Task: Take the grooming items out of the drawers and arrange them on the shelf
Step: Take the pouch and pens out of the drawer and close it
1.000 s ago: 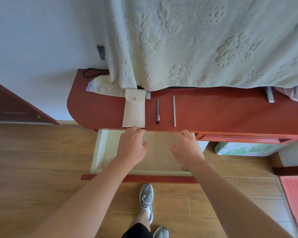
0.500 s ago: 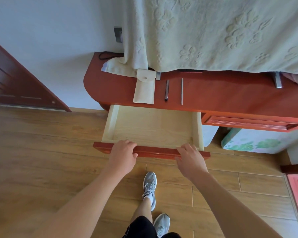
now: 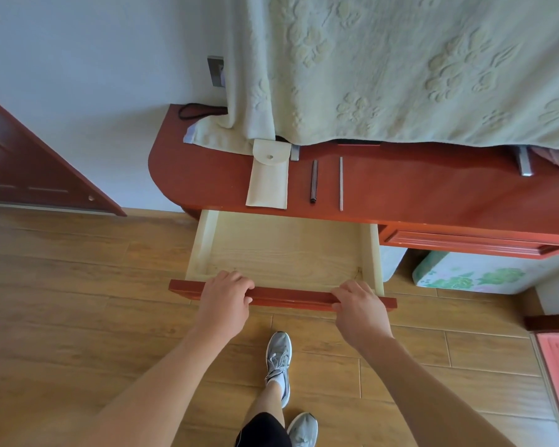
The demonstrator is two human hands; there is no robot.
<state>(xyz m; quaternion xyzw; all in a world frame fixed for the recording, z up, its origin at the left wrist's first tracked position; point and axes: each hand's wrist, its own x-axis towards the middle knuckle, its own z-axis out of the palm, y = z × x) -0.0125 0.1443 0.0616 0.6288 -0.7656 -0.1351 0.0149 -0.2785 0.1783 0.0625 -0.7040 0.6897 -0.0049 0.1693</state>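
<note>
The drawer front (image 3: pixel 291 298) is held by the left hand (image 3: pixel 221 301) and right hand (image 3: pixel 360 312), fingers curled over it. Nothing is seen in the drawer (image 3: pixel 284 250). A pouch (image 3: pixel 267 182), dark stick (image 3: pixel 314 181) and thin file (image 3: pixel 341 183) are laid on the tabletop (image 3: pixel 417 188). Next, the drawer likely needs to be pushed shut.

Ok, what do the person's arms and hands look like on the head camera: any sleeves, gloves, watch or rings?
Both arms are bare to the frame edge: no sleeve shows on the left forearm or the right forearm. The left hand and right hand wear no gloves, and no watch, band or ring is visible.
</note>
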